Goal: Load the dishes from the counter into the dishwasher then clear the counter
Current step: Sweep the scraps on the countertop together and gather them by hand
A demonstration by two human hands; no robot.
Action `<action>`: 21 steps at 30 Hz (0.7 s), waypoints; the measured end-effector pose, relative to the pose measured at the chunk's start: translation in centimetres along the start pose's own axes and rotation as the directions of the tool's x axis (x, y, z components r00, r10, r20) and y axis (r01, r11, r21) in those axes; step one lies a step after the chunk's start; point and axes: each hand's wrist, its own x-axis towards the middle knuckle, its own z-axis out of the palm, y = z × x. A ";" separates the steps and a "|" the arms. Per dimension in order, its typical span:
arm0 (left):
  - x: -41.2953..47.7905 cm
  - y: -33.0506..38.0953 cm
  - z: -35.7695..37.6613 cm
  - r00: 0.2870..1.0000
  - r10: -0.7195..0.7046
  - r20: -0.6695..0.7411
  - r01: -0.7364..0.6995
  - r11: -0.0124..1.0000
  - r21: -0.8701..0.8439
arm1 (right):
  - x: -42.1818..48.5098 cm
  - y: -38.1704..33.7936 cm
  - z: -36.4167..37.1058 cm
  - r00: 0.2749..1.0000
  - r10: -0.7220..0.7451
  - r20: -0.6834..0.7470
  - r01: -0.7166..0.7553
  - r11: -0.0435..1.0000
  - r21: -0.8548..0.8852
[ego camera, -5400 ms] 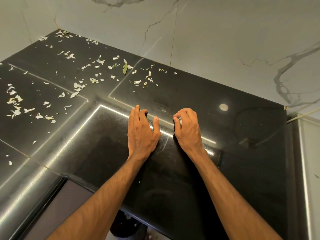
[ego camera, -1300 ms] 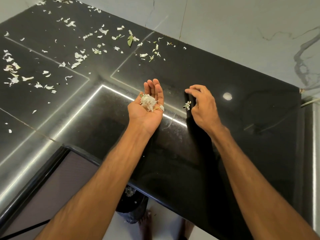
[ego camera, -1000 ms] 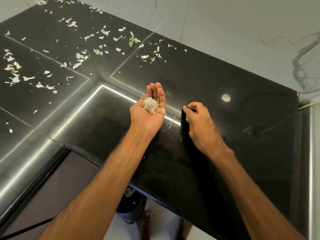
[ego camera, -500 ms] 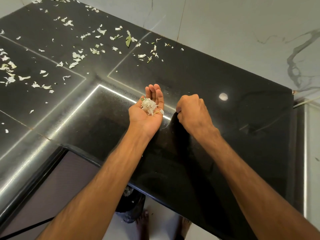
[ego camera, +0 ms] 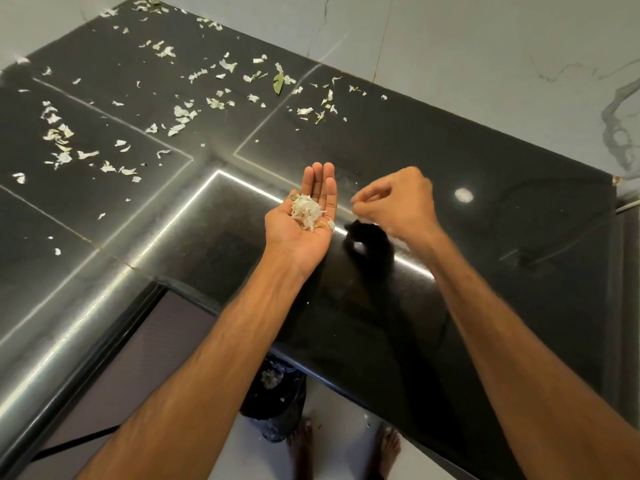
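Ideally, the right hand [ego camera: 398, 202], fingers pinched with contents too blurred to tell, releases directly above the scraps [ego camera: 306, 211] piled on the straight-fingered left hand [ego camera: 298, 230], held level.

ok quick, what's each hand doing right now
Left hand: open, palm up, a pile of scraps lying in it.
Right hand: fingers curled, blurred; cannot tell if it holds anything.
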 end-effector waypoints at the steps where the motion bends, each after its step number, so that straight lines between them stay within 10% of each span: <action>1: -0.1 0.2 -0.2 1.000 0.000 0.004 0.000 1.000 0.004 | -0.4 -0.4 -0.4 1.000 0.010 -0.001 -0.010 0.990 0.137; 5: -0.7 0.7 -0.8 1.000 -0.003 0.017 0.001 0.998 0.070 | -1.8 -2.9 -0.8 0.996 -0.068 0.063 0.036 0.911 0.410; 21: -1.9 3.0 -1.3 0.999 0.020 0.045 -0.024 0.995 0.101 | -2.3 -6.2 4.1 0.951 -0.303 -0.064 0.308 0.944 0.115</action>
